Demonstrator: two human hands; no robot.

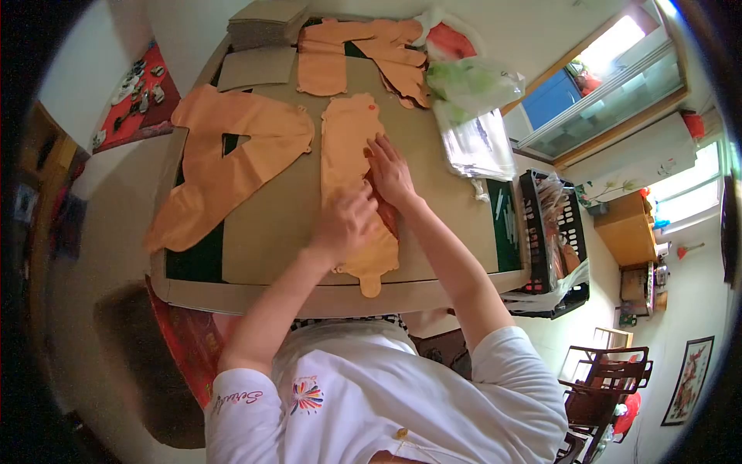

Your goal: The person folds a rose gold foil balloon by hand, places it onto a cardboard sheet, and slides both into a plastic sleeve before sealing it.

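A flat, uninflated rose-gold foil balloon (348,147) lies lengthwise in front of me, its tail pointing to the table's near edge. My left hand (348,216) is over its middle, fingers curled together at a folded part; the fingertips are partly hidden. Along the right edge my right hand (392,174) rests with fingers stretched out on the foil. Between the hands a darker reddish fold shows. To the left is a larger foil balloon (232,166) with a small triangular hole. Another flat foil balloon (325,66) lies at the far side, partly folded over.
Brown cardboard (270,232) covers much of the table. Stacked grey-brown sheets (259,68) sit at the far left. Clear plastic bags (475,143) lie at the right, near several thin white sticks (506,220). A black crate (572,224) with packaged items stands beside the table's right edge.
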